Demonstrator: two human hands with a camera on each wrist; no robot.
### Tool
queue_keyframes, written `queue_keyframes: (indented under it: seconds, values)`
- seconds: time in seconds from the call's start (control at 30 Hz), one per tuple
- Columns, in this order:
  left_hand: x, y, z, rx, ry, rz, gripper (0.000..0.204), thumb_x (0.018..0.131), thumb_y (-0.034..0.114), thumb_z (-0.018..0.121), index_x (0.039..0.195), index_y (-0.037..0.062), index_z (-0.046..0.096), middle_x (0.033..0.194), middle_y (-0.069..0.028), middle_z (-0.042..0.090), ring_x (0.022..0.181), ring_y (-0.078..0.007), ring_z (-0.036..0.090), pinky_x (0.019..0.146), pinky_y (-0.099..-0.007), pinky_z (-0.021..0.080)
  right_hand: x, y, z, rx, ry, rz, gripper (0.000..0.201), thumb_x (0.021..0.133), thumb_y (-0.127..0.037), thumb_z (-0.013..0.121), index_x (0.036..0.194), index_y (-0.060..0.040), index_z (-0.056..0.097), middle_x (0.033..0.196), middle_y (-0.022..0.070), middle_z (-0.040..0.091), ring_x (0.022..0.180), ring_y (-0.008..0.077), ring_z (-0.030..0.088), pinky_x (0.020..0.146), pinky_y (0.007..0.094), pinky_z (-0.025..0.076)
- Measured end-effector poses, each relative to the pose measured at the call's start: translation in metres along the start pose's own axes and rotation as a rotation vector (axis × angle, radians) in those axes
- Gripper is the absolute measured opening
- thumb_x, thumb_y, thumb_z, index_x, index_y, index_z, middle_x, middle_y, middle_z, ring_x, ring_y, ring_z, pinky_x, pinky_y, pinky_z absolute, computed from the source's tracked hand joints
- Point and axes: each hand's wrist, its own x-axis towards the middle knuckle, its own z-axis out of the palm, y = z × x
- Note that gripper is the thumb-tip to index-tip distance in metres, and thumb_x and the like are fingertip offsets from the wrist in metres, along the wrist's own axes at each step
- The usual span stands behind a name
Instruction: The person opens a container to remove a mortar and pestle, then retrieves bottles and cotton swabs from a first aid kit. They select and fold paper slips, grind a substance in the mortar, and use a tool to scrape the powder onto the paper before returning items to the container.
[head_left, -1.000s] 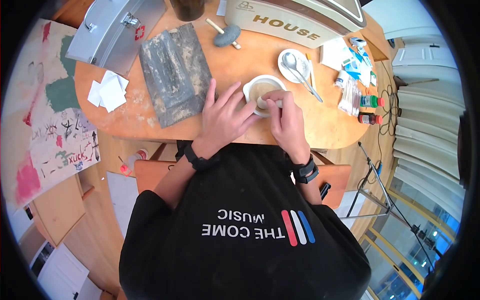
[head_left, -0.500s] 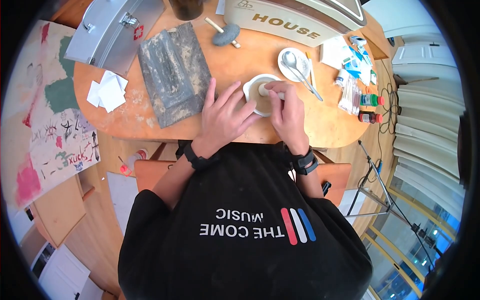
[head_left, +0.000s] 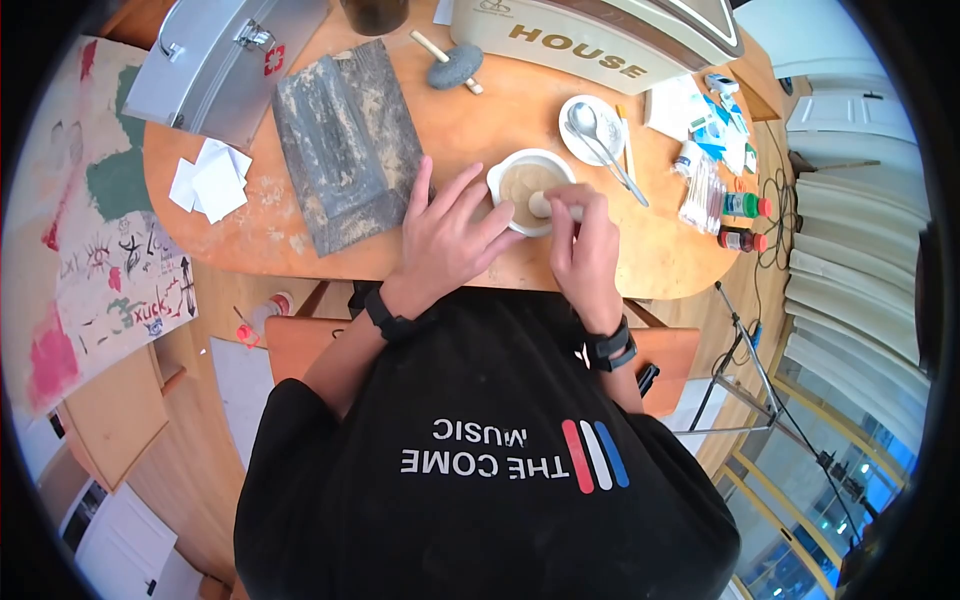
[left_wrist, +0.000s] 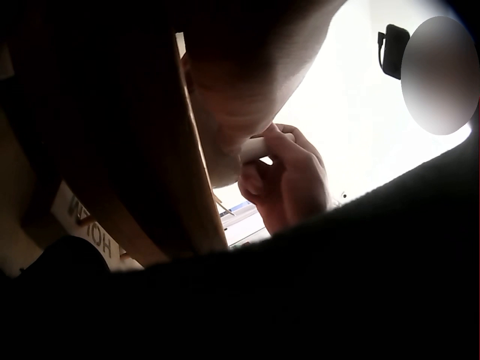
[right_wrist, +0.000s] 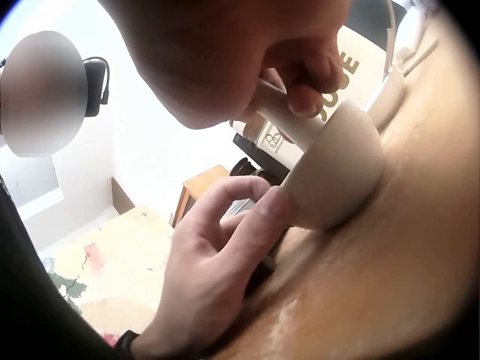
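Observation:
On the table sits a white mortar [head_left: 529,155] with greyish-brown stuff [head_left: 518,183] inside. My left hand [head_left: 446,240] holds its near-left rim between thumb and index finger, the other fingers spread. The thumb [right_wrist: 268,210] lies against the mortar's outer wall in the right wrist view. In my right hand [head_left: 588,255] is a white pestle [head_left: 541,205], gripped by its handle, with its rounded head down in the mortar. The left wrist view is dark, showing the pestle handle [left_wrist: 255,150] between the right hand's fingers.
A grey, worn slab [head_left: 345,150] lies left of the mortar. Behind are a stone wheel on a wooden rod [head_left: 455,68] and a HOUSE box [head_left: 575,50]. To the right stand a white dish [head_left: 574,145] with a spoon [head_left: 583,120], cotton swabs [head_left: 702,196] and small bottles [head_left: 742,204].
The pestle moved to the mortar's far side, then back toward its near-right side, my right hand moving with it. My left hand has stayed at the rim.

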Motion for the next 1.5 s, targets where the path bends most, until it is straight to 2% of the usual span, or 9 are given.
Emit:
queue_keyframes:
  seconds: [0.23, 0.37, 0.47, 0.6, 0.73, 0.87, 1.0, 1.3, 1.5]
  values:
    - [-0.001, 0.000, 0.001, 0.012, 0.011, 0.008, 0.033, 0.084, 0.043, 0.078, 0.106, 0.0192, 0.071, 0.107, -0.0070, 0.068, 0.124, -0.0276, 0.062, 0.117, -0.0669, 0.027, 0.010, -0.006, -0.005, 0.038, -0.173, -0.173, 0.010, 0.097, -0.004, 0.064, 0.104, -0.0018, 0.058, 0.088, 0.0202, 0.070, 0.073, 0.0401, 0.068, 0.062, 0.0462, 0.053]
    - [0.000, 0.001, 0.000, -0.001, 0.001, 0.004, 0.032, 0.084, 0.043, 0.078, 0.104, 0.0194, 0.071, 0.108, -0.0067, 0.068, 0.125, -0.0275, 0.061, 0.117, -0.0663, 0.027, 0.028, -0.005, -0.002, 0.091, -0.076, 0.059, 0.011, 0.096, -0.003, 0.065, 0.102, -0.0022, 0.057, 0.093, 0.0198, 0.070, 0.077, 0.0409, 0.069, 0.065, 0.0461, 0.055]
    - [0.001, 0.000, -0.002, 0.012, -0.004, 0.010, 0.032, 0.083, 0.043, 0.079, 0.103, 0.0194, 0.072, 0.107, -0.0068, 0.068, 0.125, -0.0275, 0.061, 0.118, -0.0663, 0.026, 0.012, -0.006, -0.005, 0.044, -0.257, -0.148, 0.010, 0.096, -0.002, 0.065, 0.104, -0.0011, 0.058, 0.093, 0.0198, 0.070, 0.077, 0.0405, 0.069, 0.065, 0.0456, 0.054]
    - [-0.002, 0.001, 0.002, -0.004, -0.007, 0.022, 0.032, 0.082, 0.043, 0.079, 0.104, 0.0197, 0.072, 0.106, -0.0070, 0.068, 0.125, -0.0281, 0.062, 0.117, -0.0670, 0.027, 0.021, 0.004, -0.006, 0.085, -0.064, 0.013, 0.011, 0.095, -0.001, 0.064, 0.104, -0.0019, 0.058, 0.092, 0.0203, 0.069, 0.076, 0.0414, 0.068, 0.065, 0.0467, 0.054]
    - [-0.001, 0.000, 0.000, 0.004, -0.019, 0.029, 0.032, 0.082, 0.042, 0.080, 0.102, 0.0190, 0.072, 0.107, -0.0070, 0.068, 0.124, -0.0287, 0.062, 0.117, -0.0672, 0.026, 0.007, -0.006, -0.017, 0.080, -0.230, -0.164, 0.013, 0.095, -0.001, 0.065, 0.105, -0.0007, 0.057, 0.093, 0.0196, 0.069, 0.080, 0.0423, 0.068, 0.067, 0.0460, 0.054]
    - [-0.002, 0.002, -0.002, -0.006, -0.033, 0.036, 0.033, 0.080, 0.043, 0.081, 0.098, 0.0165, 0.074, 0.108, -0.0069, 0.070, 0.125, -0.0278, 0.063, 0.119, -0.0655, 0.025, 0.014, 0.000, -0.004, 0.124, -0.053, 0.000, 0.013, 0.094, 0.000, 0.064, 0.104, -0.0005, 0.056, 0.089, 0.0213, 0.067, 0.081, 0.0440, 0.067, 0.067, 0.0483, 0.054]
    - [0.000, 0.002, -0.005, -0.013, -0.062, 0.036, 0.034, 0.078, 0.042, 0.083, 0.097, 0.0148, 0.075, 0.110, -0.0070, 0.071, 0.124, -0.0279, 0.063, 0.119, -0.0654, 0.023, 0.005, 0.002, -0.024, 0.053, -0.247, -0.069, 0.012, 0.095, -0.001, 0.064, 0.101, -0.0001, 0.054, 0.087, 0.0234, 0.066, 0.077, 0.0456, 0.066, 0.065, 0.0492, 0.053]
    - [0.000, 0.002, -0.005, -0.003, -0.057, 0.052, 0.031, 0.082, 0.042, 0.081, 0.099, 0.0179, 0.073, 0.107, -0.0076, 0.068, 0.125, -0.0283, 0.062, 0.117, -0.0680, 0.025, 0.012, -0.007, -0.027, 0.168, -0.030, 0.045, 0.007, 0.097, -0.002, 0.063, 0.100, -0.0012, 0.057, 0.085, 0.0186, 0.066, 0.075, 0.0402, 0.067, 0.065, 0.0426, 0.053]
    - [0.000, 0.001, -0.004, -0.011, -0.050, 0.050, 0.029, 0.082, 0.042, 0.081, 0.100, 0.0192, 0.073, 0.110, -0.0063, 0.068, 0.126, -0.0272, 0.062, 0.118, -0.0683, 0.024, 0.022, 0.001, 0.005, 0.150, -0.056, -0.075, 0.009, 0.096, -0.004, 0.065, 0.102, -0.0012, 0.058, 0.085, 0.0184, 0.067, 0.075, 0.0394, 0.067, 0.064, 0.0426, 0.053]
